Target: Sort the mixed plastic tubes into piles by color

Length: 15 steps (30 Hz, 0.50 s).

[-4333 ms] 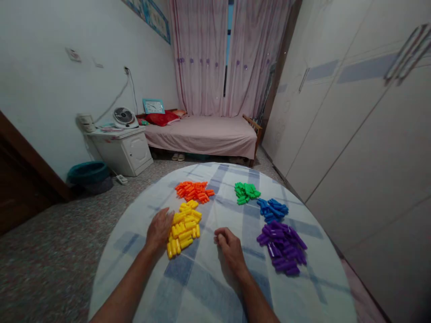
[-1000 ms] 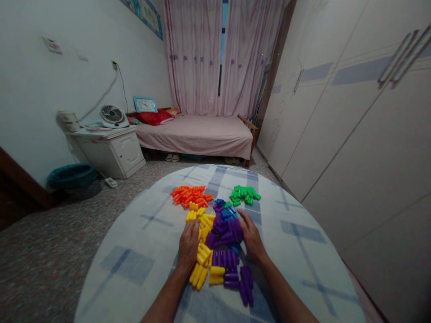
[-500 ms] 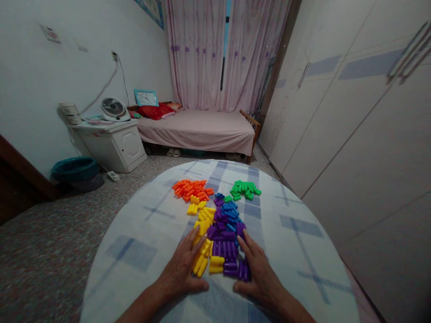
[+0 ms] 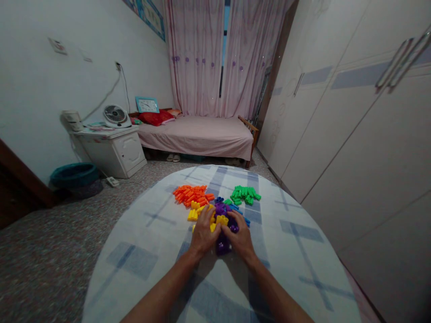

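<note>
My left hand (image 4: pixel 204 233) curls around yellow plastic tube pieces (image 4: pixel 222 220) from the left side. Opposite it, my right hand (image 4: pixel 241 237) bends around purple plastic tube pieces (image 4: pixel 222 246). Both hands are cupped together, thumbs close, with yellow and purple pieces gathered between them. Some purple pieces lie below the thumbs on the cloth, and others show beyond the fingertips. Blue pieces (image 4: pixel 247 221) stick out past my right fingers. My palms and fingers hide much of the gathered heap.
An orange pile (image 4: pixel 191 195) lies at the far left of the heap, a green pile (image 4: pixel 245 194) at the far right. A checked cloth covers the round table (image 4: pixel 141 251). Beyond stand a bed (image 4: pixel 202 134), a white cabinet (image 4: pixel 129 152) and a wardrobe (image 4: pixel 336 134).
Both hands have moved forward and closer together, from flat beside the heap to cupped around it. Yellow and purple pieces are pushed away from me into a tighter, higher heap. The view has tilted up slightly.
</note>
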Each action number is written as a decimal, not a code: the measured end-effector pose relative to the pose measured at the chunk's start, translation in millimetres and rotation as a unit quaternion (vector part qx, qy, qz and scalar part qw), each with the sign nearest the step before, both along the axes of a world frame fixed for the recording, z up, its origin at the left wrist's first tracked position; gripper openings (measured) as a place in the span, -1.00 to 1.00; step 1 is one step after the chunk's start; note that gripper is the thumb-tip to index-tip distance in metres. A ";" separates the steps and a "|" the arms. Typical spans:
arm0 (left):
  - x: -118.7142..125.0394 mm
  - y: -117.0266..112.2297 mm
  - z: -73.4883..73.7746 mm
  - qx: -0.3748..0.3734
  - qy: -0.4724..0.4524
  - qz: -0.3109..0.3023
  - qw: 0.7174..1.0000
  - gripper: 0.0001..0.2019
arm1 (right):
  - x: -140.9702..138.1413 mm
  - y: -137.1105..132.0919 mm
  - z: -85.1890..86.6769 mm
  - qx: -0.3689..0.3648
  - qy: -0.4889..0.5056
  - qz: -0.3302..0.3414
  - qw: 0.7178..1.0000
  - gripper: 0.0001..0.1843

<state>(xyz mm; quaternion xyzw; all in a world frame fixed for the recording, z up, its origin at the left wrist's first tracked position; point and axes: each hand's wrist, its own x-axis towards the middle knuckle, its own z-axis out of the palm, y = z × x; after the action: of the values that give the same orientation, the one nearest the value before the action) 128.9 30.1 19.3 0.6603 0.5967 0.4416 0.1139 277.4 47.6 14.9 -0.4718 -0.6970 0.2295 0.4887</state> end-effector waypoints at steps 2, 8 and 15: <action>1.9 16.3 7.6 0.007 0.010 0.020 1.000 -0.54 | -5.8 14.5 6.5 -0.008 0.020 -0.021 1.000 -0.55; -5.4 45.6 16.0 0.001 0.039 0.042 0.998 -0.54 | -5.6 39.6 14.5 -0.028 0.017 -0.033 0.999 -0.41; -68.0 62.9 2.4 0.059 0.040 0.093 0.993 -0.59 | 43.0 26.6 -6.6 -0.018 0.043 -0.135 0.990 -0.49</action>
<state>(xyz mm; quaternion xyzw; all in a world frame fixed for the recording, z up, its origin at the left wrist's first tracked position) 61.0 93.0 21.8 0.6249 0.6323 0.4579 0.0096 320.4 74.2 8.2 -0.5601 -0.6013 0.1939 0.5359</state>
